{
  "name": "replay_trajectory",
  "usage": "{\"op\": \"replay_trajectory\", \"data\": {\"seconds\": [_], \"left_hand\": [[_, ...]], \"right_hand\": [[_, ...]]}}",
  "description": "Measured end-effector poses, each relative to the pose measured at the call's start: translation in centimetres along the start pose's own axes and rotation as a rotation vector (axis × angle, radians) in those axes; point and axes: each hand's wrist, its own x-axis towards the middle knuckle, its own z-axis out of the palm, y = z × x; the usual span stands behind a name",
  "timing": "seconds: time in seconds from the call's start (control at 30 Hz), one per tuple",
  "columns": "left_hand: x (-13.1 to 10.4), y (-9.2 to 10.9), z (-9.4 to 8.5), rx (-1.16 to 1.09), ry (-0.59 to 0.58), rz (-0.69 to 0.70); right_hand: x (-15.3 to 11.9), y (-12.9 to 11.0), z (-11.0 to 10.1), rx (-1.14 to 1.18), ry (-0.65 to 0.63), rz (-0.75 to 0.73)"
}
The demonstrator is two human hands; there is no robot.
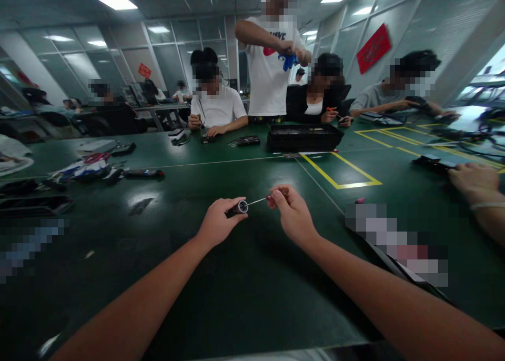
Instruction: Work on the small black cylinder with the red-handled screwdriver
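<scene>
My left hand (216,222) is closed around a short dark cylinder (242,207), its round, light-rimmed end turned toward the right. In the fingers of my right hand (295,213) is a thin screwdriver (257,201) with a reddish handle, mostly covered by the fingers. Its slim metal shaft points left and reaches the cylinder's round end. Whether the tip is inside or only touching the rim, I cannot tell. Both hands are above the green table (236,298).
A long black tray (305,138) stands toward the far side, with yellow tape marks (357,184) nearby. Cables, gloves and a dark tool (142,174) lie at left. Another person's hand (475,182) rests at right; several people work across the table.
</scene>
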Motion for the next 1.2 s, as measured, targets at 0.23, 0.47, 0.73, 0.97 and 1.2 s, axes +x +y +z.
{"op": "replay_trajectory", "data": {"seconds": [0.23,0.47,0.73,0.97,1.2], "left_hand": [[0.0,0.0,0.0,0.009,-0.010,-0.014],[0.1,0.1,-0.1,0.004,-0.010,-0.018],[0.2,-0.2,0.0,0.009,0.021,-0.018],[0.2,-0.4,0.0,0.016,0.022,-0.023],[0.1,-0.2,0.0,0.030,0.008,0.016]], "right_hand": [[-0.3,0.2,-0.3,-0.048,-0.097,-0.040],[-0.6,0.3,-0.4,-0.093,-0.119,-0.091],[-0.7,0.3,-0.4,-0.074,-0.171,-0.099],[-0.6,-0.4,-0.4,-0.195,-0.165,-0.116],[-0.3,-1.6,-0.8,-0.452,-0.077,-0.083]]}}
